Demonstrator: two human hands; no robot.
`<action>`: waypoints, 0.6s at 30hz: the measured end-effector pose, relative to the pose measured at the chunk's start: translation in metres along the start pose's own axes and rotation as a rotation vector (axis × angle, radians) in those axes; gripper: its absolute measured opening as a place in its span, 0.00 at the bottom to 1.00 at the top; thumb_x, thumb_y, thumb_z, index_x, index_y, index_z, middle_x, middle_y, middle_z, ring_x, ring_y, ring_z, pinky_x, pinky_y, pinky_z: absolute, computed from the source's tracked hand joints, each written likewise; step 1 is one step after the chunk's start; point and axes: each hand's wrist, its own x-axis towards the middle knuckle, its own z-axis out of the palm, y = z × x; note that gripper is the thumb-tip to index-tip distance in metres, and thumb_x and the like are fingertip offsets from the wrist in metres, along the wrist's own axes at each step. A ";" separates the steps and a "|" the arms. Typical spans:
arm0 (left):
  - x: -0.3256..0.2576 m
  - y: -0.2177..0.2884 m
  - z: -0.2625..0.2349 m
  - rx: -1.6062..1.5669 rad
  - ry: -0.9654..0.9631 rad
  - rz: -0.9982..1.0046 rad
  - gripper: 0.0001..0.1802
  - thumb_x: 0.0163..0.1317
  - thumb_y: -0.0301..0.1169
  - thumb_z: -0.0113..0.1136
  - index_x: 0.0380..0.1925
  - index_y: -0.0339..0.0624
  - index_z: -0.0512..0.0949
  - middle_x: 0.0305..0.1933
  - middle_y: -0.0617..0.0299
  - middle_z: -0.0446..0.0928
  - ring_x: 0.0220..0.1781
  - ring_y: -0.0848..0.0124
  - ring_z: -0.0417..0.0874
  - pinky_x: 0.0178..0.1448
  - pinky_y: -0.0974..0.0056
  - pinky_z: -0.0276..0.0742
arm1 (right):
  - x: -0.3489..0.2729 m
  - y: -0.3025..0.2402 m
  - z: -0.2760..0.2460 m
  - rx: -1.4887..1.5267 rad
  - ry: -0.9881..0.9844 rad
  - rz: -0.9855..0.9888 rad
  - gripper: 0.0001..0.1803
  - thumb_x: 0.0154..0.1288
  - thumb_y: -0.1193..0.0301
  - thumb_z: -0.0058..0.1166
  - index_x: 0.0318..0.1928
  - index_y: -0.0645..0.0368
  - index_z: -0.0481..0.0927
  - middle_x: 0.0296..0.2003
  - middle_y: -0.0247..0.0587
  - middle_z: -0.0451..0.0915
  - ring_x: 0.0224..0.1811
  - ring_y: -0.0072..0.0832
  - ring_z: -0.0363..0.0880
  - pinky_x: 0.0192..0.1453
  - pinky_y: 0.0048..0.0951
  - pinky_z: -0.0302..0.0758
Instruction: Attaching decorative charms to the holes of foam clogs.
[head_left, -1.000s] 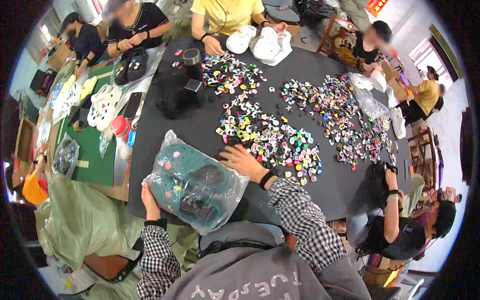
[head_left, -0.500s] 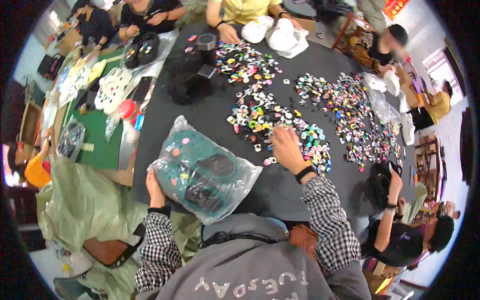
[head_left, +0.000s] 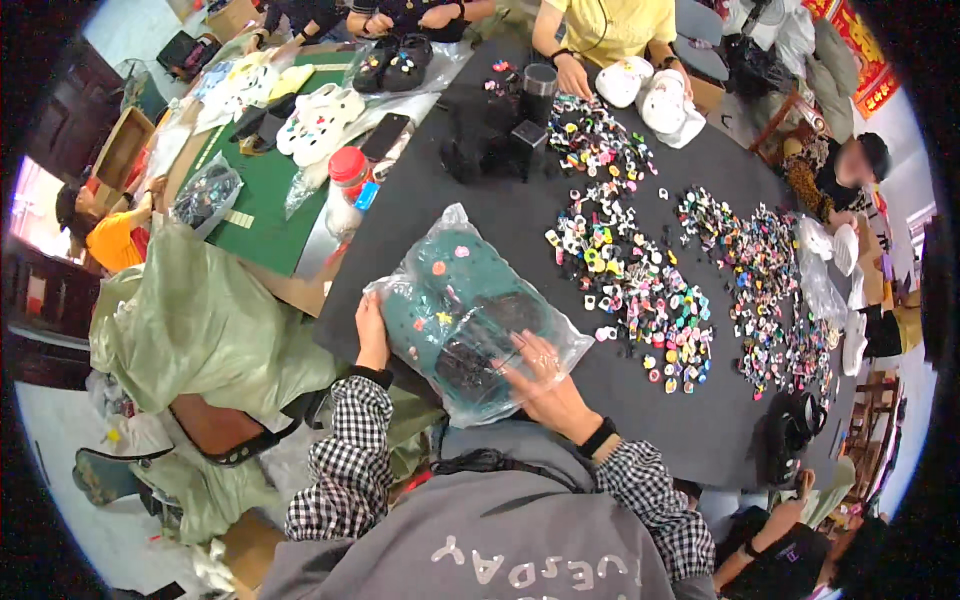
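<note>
A clear plastic bag (head_left: 462, 395) holds a pair of dark green clogs (head_left: 470, 262) with small coloured charms on them. My left hand (head_left: 372, 332) grips the bag by its left edge, thumb on top. My right hand (head_left: 548, 388) lies over the bag's lower right part with fingers stretched and somewhat apart. Whether its fingertips rest on the film or reach under it, I cannot tell. Just right of the bag, a heap of small colourful shoe charms (head_left: 640, 290) spreads over the black tabletop (head_left: 640, 435).
More charms (head_left: 765, 290) lie farther right. A dark cup (head_left: 538, 85) and a red-lidded jar (head_left: 348, 172) stand beyond the bag. White clogs (head_left: 318, 122) sit on a green mat (head_left: 250, 215). Green sacking (head_left: 200, 320) bulges at left. Co-workers sit around the table.
My right hand has left the charm heap and come back to the bag, its fingers now over the clogs. My left hand keeps its hold. The whole view has shifted.
</note>
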 end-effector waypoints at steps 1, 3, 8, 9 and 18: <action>-0.001 0.001 -0.002 0.072 0.016 0.006 0.20 0.72 0.39 0.43 0.51 0.33 0.74 0.48 0.59 0.77 0.48 0.70 0.75 0.54 0.65 0.70 | 0.005 -0.001 0.000 -0.005 0.028 0.022 0.26 0.49 0.69 0.60 0.53 0.52 0.76 0.64 0.54 0.62 0.66 0.48 0.61 0.64 0.47 0.64; -0.001 -0.002 -0.005 0.007 0.010 0.001 0.20 0.72 0.39 0.43 0.51 0.33 0.74 0.48 0.60 0.77 0.47 0.69 0.75 0.53 0.65 0.70 | 0.012 0.000 -0.002 -0.018 0.081 0.069 0.30 0.43 0.63 0.65 0.52 0.49 0.77 0.63 0.54 0.62 0.69 0.48 0.56 0.66 0.54 0.56; 0.005 -0.010 -0.002 0.099 0.040 0.023 0.20 0.71 0.39 0.44 0.48 0.32 0.74 0.46 0.59 0.77 0.46 0.69 0.75 0.52 0.64 0.70 | 0.010 -0.006 -0.010 -0.064 -0.016 -0.014 0.25 0.44 0.59 0.66 0.44 0.54 0.79 0.55 0.51 0.68 0.61 0.46 0.63 0.60 0.54 0.59; 0.010 -0.021 -0.015 0.106 0.097 0.074 0.20 0.71 0.39 0.44 0.46 0.32 0.75 0.44 0.58 0.77 0.45 0.70 0.75 0.51 0.64 0.70 | 0.013 -0.017 0.002 -0.040 0.043 0.068 0.24 0.45 0.57 0.65 0.42 0.57 0.80 0.53 0.52 0.69 0.60 0.46 0.64 0.59 0.55 0.59; 0.012 -0.026 -0.009 0.015 0.085 0.094 0.19 0.71 0.37 0.44 0.46 0.32 0.76 0.46 0.57 0.77 0.46 0.69 0.75 0.53 0.65 0.70 | 0.025 -0.008 0.036 -0.259 -0.017 0.228 0.14 0.52 0.60 0.55 0.32 0.56 0.83 0.53 0.46 0.71 0.57 0.41 0.65 0.52 0.60 0.62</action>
